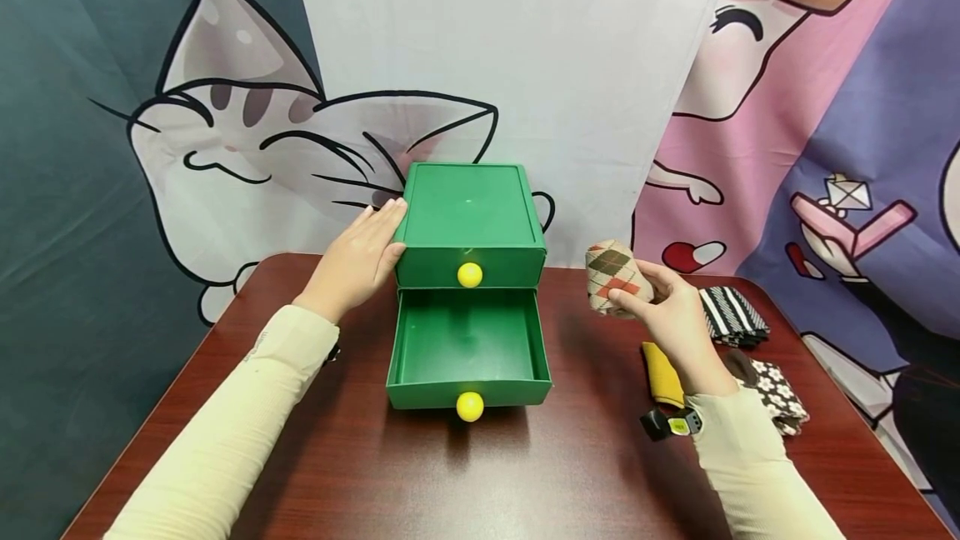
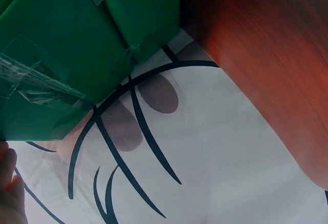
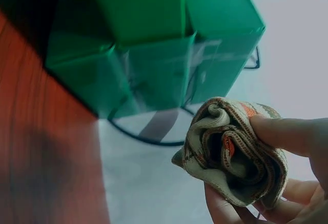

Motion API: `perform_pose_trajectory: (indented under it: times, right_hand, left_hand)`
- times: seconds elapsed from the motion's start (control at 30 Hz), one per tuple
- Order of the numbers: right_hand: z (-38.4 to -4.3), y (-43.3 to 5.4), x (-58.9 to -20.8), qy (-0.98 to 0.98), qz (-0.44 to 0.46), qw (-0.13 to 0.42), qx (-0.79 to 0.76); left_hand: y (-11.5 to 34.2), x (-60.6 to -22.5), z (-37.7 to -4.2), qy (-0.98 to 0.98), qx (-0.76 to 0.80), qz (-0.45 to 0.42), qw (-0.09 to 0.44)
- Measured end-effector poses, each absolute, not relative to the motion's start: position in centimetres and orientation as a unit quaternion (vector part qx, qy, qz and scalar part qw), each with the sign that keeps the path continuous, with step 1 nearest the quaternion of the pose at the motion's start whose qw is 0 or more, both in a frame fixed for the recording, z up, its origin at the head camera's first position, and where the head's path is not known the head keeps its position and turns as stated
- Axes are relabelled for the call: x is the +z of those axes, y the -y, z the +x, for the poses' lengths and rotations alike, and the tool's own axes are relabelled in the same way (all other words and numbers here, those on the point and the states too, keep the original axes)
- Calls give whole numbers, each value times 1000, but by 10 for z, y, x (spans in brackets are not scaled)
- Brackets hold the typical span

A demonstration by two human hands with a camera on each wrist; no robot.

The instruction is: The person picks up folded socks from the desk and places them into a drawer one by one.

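A green two-drawer box (image 1: pixel 468 207) with yellow ball knobs stands on the table; its lower drawer (image 1: pixel 468 394) is pulled out and bare inside, while the upper one is in. Straight fingers of my left hand (image 1: pixel 352 261) rest against the box's upper left side. Off to the right of the box, my right hand (image 1: pixel 671 315) pinches a rolled argyle sock (image 1: pixel 611 273) in beige, brown and orange, held above the table. The right wrist view shows the coiled end of the sock (image 3: pixel 233 152) between thumb and fingers.
On the right of the table lie a yellow folded cloth (image 1: pixel 662 373), a black-and-white striped folded one (image 1: pixel 733 315) and a brown one with white flowers (image 1: pixel 780 394), partly behind my right forearm. A cartoon-printed curtain (image 1: pixel 510 23) hangs behind the table (image 1: pixel 480 482).
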State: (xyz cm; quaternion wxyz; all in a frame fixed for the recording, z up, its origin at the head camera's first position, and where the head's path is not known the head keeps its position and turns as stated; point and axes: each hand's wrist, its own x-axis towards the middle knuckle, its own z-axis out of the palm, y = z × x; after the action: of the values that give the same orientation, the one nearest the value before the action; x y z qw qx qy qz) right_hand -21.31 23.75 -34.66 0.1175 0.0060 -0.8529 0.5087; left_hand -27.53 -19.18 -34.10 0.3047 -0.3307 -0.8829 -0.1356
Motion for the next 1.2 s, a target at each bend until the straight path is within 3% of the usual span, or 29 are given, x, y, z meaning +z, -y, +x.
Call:
perform_pose_trajectory:
  times: [0.43, 1.0, 1.2]
  right_hand:
    - [-182, -208, -323, 751, 47, 111, 649]
    - [-155, -174, -301, 671, 102, 44, 733]
    - [-157, -155, -303, 650, 129, -9, 749]
  left_hand:
    - [193, -340, -273, 887, -137, -327, 295]
    - [195, -340, -275, 885, -136, -330, 298]
    - [195, -340, -275, 889, -135, -332, 286]
